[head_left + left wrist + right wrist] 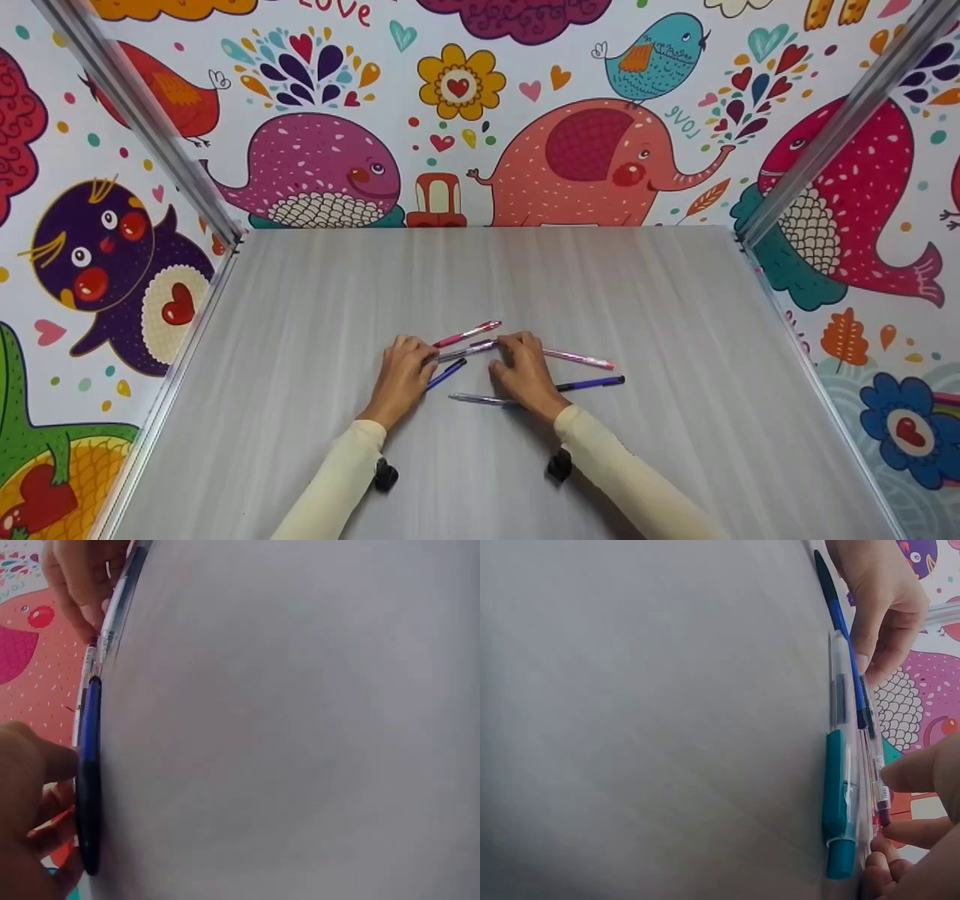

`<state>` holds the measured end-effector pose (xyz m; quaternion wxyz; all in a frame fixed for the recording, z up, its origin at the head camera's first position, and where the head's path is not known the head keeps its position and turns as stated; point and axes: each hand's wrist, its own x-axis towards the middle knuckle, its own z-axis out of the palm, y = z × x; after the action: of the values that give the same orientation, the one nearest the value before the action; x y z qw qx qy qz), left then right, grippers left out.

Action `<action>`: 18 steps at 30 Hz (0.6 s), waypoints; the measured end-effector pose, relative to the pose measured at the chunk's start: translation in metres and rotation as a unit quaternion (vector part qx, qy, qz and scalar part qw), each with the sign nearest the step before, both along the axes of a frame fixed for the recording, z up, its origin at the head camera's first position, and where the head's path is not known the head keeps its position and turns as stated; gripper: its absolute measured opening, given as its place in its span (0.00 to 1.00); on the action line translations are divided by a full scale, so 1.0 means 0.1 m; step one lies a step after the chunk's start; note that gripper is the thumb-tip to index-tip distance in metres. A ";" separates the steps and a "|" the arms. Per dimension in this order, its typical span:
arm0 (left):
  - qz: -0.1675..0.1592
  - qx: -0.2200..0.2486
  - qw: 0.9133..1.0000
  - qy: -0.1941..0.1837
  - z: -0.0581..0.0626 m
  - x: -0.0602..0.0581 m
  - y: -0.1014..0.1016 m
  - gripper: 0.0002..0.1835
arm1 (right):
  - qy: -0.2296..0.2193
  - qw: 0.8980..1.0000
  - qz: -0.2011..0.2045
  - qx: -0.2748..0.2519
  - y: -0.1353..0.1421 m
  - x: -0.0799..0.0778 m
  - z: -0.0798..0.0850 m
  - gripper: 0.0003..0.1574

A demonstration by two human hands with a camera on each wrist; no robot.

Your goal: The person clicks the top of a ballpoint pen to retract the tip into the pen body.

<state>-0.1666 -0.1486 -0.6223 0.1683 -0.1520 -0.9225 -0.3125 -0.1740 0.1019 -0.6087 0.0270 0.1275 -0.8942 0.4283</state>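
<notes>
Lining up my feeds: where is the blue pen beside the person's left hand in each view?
Head: the blue pen is below the picture's centre, just right of the left hand.
Left wrist: near the left edge, nearly vertical, from mid-height down.
Right wrist: upper right, slanting, dark end at the top.
Shared landmark: the left hand, beside the pen in all three views.
</notes>
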 end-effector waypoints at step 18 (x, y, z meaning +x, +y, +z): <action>0.001 0.042 0.999 -0.031 0.45 0.21 0.28 0.08 | -0.003 0.989 0.008 -0.148 0.24 0.11 0.21 0.27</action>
<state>-0.1459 -0.1204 -0.5772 0.1457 -0.1340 -0.9135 -0.3554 -0.1635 0.1261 -0.5879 0.0395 0.1276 -0.8199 0.5567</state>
